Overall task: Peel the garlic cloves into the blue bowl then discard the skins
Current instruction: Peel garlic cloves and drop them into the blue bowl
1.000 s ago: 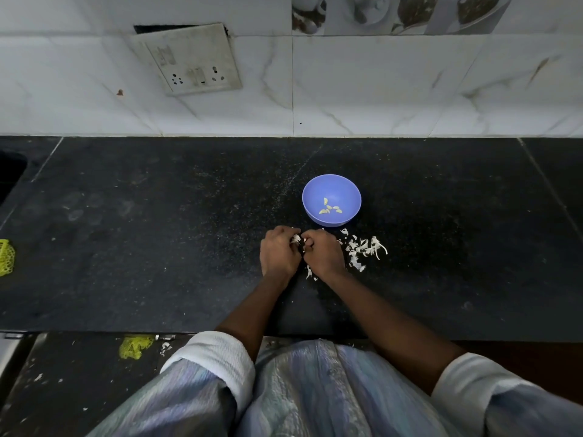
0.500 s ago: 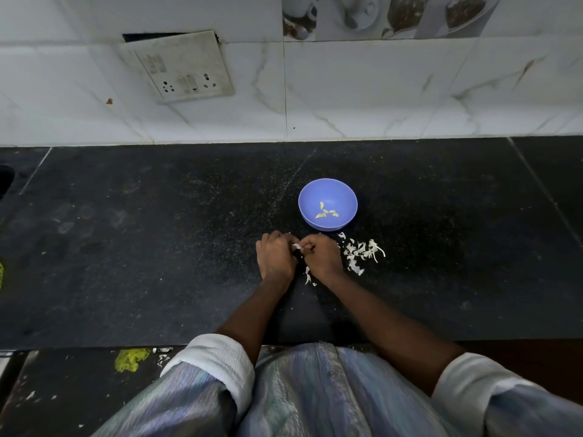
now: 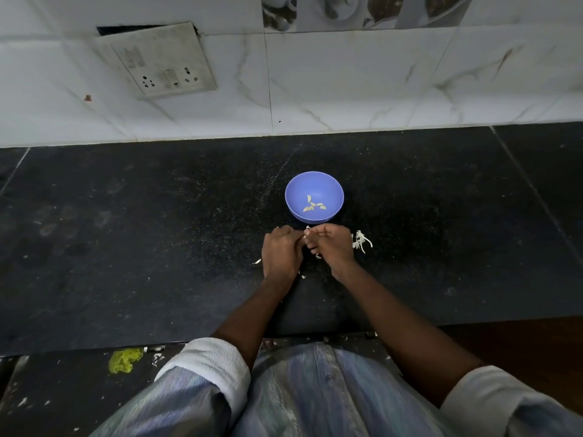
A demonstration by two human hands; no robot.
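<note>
Nearest, two rolled white sleeves (image 3: 211,361) lead out over the edge of the black counter (image 3: 126,247). The left hand (image 3: 281,252) and right hand (image 3: 332,247) meet just this side of the bowl (image 3: 314,197), fingers curled inward and fingertips together. Between them a small white clove (image 3: 306,237) is pinched, mostly hidden by the fingers; how much skin it still wears cannot be told.

Around the grip lie skins (image 3: 361,241): the main white heap just right of the right hand, a few scraps beneath and between the wrists, one sliver just left of the left hand.

Just beyond the fingertips stands the bowl, apart from both hands, with a few pale peeled cloves (image 3: 313,205) on its bottom.

Farther back the counter ends at a white tiled wall (image 3: 347,83), with a socket plate (image 3: 157,63) up to the left of the grip.
</note>
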